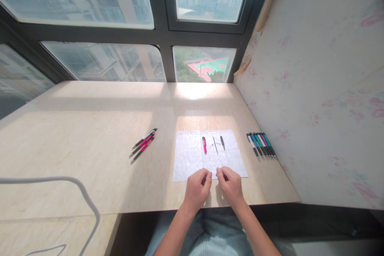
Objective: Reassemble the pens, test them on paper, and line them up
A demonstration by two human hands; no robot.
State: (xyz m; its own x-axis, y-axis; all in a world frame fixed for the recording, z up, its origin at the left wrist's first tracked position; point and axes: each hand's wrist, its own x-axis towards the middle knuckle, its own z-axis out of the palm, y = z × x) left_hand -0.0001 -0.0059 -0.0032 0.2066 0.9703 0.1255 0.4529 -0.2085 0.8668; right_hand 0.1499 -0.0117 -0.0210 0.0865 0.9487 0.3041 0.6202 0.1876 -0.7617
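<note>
My left hand rests at the near edge of a white sheet of paper, fingers curled into a loose fist with nothing showing in it. Beside it, a small gap apart, my right hand is curled the same way. Beyond both hands, parts of a pen lie spread on the sheet. They are a pink barrel, a thin refill and a black grip section with a pointed end. Tiny pieces lie next to the refill, too small to make out surely. Neither hand touches these parts.
Several pens, mostly pink and black, lie in a slanted group left of the paper. To the right, a row of coloured pens lies near the papered wall. A grey cable arches at lower left. Windows stand behind the table.
</note>
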